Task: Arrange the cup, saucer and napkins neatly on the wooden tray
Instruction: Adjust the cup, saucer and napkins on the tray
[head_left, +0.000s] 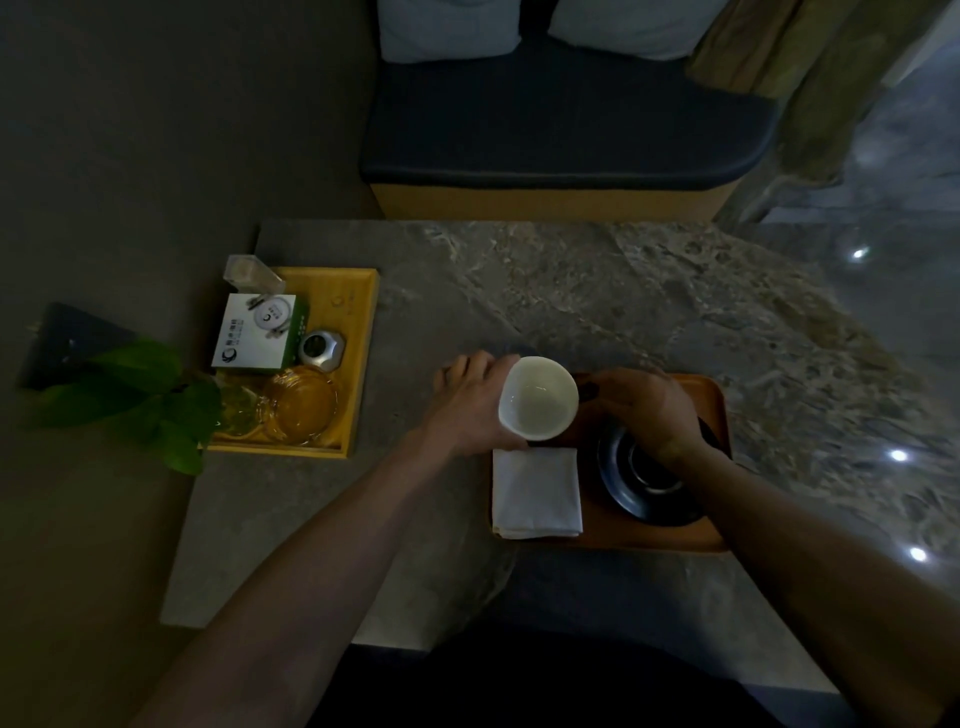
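Seen from above in dim light, a stone table (519, 291) carries a wooden tray (717, 415). The left hand (475, 408) has its grip closed around a white cup (538, 397), held over the tray's near-left part. The right hand (641, 410) rests over a black saucer (644, 493) on the tray; its grip cannot be told. A folded white napkin (536, 492) lies on the tray's left side, just beside the saucer.

cup (538, 397): outer wall hidden, only pale inside shows | saucer (647, 480): upper part covered by right hand (644, 408) | wooden tray (714, 410): far-left corner behind cup and left hand (475, 405) | right fingertips: too dark to tell what they touch | box (257, 332) print: too small to read
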